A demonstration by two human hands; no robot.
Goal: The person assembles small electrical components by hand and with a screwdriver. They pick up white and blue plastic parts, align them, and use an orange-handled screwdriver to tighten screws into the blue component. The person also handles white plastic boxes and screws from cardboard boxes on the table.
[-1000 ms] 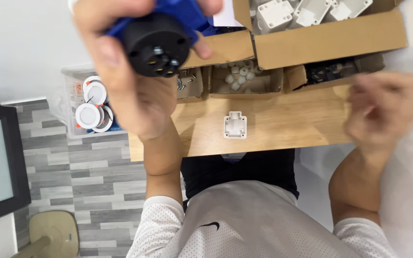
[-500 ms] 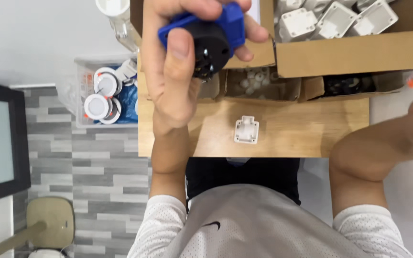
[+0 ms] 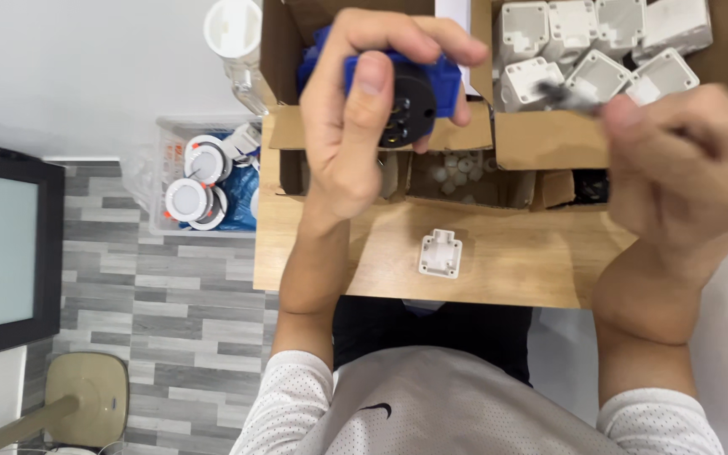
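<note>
Left hand grasps a blue-and-black socket; right hand, blurred, is clenched on a thin dark tool aimed at it. Below and between them lies a white housing on the bench. Step judged: fastening; next, seating the tip squarely. Beyond, boxed white housings.

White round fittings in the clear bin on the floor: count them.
3 round white fittings show in the clear bin left of the table: one upper, one lower left, one partly hidden at its lower right. More may lie beneath.
</note>
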